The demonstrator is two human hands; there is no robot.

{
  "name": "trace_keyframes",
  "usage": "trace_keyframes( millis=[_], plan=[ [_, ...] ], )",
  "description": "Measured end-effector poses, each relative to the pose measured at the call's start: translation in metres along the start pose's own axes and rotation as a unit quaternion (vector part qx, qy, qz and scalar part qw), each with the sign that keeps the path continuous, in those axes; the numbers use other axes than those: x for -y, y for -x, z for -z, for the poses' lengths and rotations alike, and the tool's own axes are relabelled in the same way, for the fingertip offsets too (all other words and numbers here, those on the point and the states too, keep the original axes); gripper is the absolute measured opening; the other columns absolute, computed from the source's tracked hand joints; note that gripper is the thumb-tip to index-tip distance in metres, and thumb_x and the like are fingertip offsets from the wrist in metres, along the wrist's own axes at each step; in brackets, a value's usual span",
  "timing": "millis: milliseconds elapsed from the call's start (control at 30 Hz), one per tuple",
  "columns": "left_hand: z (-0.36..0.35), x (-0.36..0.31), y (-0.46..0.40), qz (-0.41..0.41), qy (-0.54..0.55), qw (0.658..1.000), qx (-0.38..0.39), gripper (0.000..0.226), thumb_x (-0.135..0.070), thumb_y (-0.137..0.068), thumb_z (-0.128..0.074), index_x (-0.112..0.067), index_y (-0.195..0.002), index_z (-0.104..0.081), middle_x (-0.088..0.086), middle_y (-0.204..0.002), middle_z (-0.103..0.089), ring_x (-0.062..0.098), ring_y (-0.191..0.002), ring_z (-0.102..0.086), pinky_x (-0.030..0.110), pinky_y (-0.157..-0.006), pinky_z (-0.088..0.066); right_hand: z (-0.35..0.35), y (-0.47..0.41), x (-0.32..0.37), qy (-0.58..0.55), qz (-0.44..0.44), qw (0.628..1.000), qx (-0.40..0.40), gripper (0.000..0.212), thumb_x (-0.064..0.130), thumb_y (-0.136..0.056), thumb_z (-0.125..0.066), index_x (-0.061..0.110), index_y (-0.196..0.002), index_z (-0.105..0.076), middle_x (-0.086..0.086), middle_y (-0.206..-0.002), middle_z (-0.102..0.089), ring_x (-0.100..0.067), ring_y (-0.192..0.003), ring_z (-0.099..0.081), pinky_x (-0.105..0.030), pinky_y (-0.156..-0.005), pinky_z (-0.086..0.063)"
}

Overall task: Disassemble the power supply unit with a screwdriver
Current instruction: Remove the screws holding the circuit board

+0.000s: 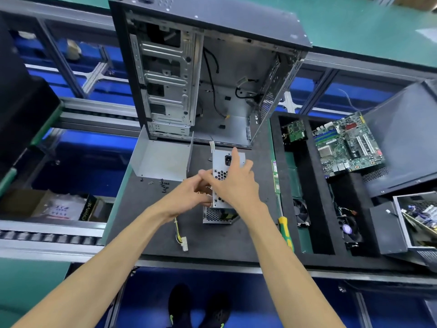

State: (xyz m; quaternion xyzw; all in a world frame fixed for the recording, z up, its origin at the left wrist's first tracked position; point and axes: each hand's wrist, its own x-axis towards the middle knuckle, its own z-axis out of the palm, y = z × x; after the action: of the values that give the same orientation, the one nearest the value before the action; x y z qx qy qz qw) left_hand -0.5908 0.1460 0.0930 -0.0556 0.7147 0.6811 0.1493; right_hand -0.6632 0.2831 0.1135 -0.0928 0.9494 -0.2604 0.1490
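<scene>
Right hand (233,185) atop power supply unit (221,185), left hand (189,195) gripping its side

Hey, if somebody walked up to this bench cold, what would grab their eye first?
Probably the gutted computer case standing open at the back of the dark mat, bare metal and loose cables inside. In front of it, the left hand and right hand are both on the small silver power supply unit. To the right, a green motherboard lies in a foam tray, and a yellow-and-green screwdriver lies unused on the mat's right edge.
</scene>
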Motion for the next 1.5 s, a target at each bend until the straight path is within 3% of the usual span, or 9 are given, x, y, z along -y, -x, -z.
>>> trace_keyframes(
  millis=[133,367,500,533,633,733,1133,1367,1500],
  plan=[
    [0.003,0.000,-0.006,0.009,-0.033,0.999,-0.021,0.062,0.012,-0.091,-0.050,-0.023,-0.142,-0.047,0.002,-0.134,-0.062,0.017,-0.109,-0.066,0.038,-0.096,-0.056,0.005,0.000,-0.005,-0.027,-0.006,0.999,-0.022,0.099,0.070,-0.085,-0.060,0.033,-0.162,-0.008,-0.011,-0.146,-0.034,-0.035,-0.128,-0.047,-0.044,-0.089,-0.041],
    [0.029,0.039,-0.006,0.058,-0.108,0.940,-0.319,0.029,-0.004,-0.099,-0.046,-0.014,-0.121,-0.060,0.001,-0.105,-0.068,0.018,-0.100,-0.063,0.009,-0.072,-0.047,0.031,-0.003,-0.050,-0.175,-0.022,0.983,-0.051,0.086,0.060,-0.085,-0.066,0.039,-0.159,-0.027,0.005,-0.153,-0.046,-0.008,-0.120,-0.058,-0.033,-0.090,-0.044],
    [0.023,0.055,-0.007,0.097,-0.117,0.950,-0.273,0.023,-0.029,-0.102,-0.050,-0.022,-0.122,-0.060,-0.005,-0.115,-0.065,0.010,-0.106,-0.060,0.025,-0.089,-0.045,0.038,0.000,-0.075,-0.289,-0.054,0.953,-0.076,0.078,0.049,-0.084,-0.072,0.037,-0.154,-0.041,0.009,-0.154,-0.047,-0.003,-0.106,-0.059,-0.006,-0.063,-0.042],
    [0.019,0.054,-0.007,0.100,-0.115,0.953,-0.261,0.025,-0.036,-0.101,-0.050,-0.025,-0.121,-0.061,-0.007,-0.115,-0.066,0.009,-0.107,-0.061,0.025,-0.089,-0.044,0.038,0.002,-0.079,-0.310,-0.057,0.946,-0.079,0.077,0.048,-0.082,-0.072,0.037,-0.153,-0.043,0.008,-0.154,-0.048,0.005,-0.084,-0.067,-0.008,-0.070,-0.042],
    [0.013,0.044,-0.007,0.113,-0.028,0.971,-0.210,0.034,-0.049,-0.101,-0.048,-0.024,-0.117,-0.064,-0.003,-0.103,-0.074,0.018,-0.092,-0.072,0.029,-0.076,-0.056,0.033,0.007,-0.089,-0.376,-0.073,0.921,-0.072,0.079,0.049,-0.077,-0.073,0.034,-0.151,-0.049,0.011,-0.155,-0.046,-0.002,-0.130,-0.047,-0.027,-0.102,-0.039],
    [0.014,0.030,-0.002,0.107,-0.008,0.980,-0.166,0.040,-0.054,-0.100,-0.046,-0.023,-0.102,-0.072,0.005,-0.085,-0.077,0.026,-0.069,-0.073,0.032,-0.055,-0.054,0.024,0.018,-0.092,-0.448,-0.098,0.887,-0.059,0.081,0.050,-0.069,-0.072,0.030,-0.146,-0.055,0.010,-0.142,-0.058,-0.004,-0.125,-0.056,-0.026,-0.101,-0.045],
    [0.014,0.029,0.025,0.037,-0.171,0.928,-0.330,0.052,-0.045,-0.097,-0.056,-0.016,-0.054,-0.059,0.001,-0.049,-0.058,0.010,-0.048,-0.052,0.031,-0.066,-0.046,-0.050,0.028,-0.071,-0.518,-0.122,0.847,0.010,0.048,0.029,-0.094,-0.063,0.030,-0.141,-0.057,0.010,-0.133,-0.062,0.001,-0.105,-0.064,-0.017,-0.078,-0.051],
    [0.024,0.032,0.030,0.080,-0.283,0.911,-0.288,0.047,-0.051,-0.099,-0.050,-0.020,-0.066,-0.063,-0.001,-0.059,-0.067,0.011,-0.062,-0.064,0.031,-0.061,-0.045,-0.051,0.014,-0.074,-0.474,-0.123,0.872,-0.015,0.046,0.021,-0.098,-0.057,0.022,-0.144,-0.058,0.010,-0.137,-0.060,0.013,-0.103,-0.053,-0.002,-0.068,-0.043],
    [0.024,0.021,0.026,0.084,-0.404,0.872,-0.262,0.029,-0.049,-0.093,-0.061,-0.025,-0.110,-0.058,-0.006,-0.104,-0.061,0.020,-0.100,-0.058,0.038,-0.082,-0.050,-0.046,0.009,-0.079,-0.464,-0.122,0.877,0.025,0.046,0.023,-0.101,-0.054,0.026,-0.147,-0.055,0.012,-0.136,-0.057,0.006,-0.110,-0.053,-0.007,-0.073,-0.040]
  ],
)
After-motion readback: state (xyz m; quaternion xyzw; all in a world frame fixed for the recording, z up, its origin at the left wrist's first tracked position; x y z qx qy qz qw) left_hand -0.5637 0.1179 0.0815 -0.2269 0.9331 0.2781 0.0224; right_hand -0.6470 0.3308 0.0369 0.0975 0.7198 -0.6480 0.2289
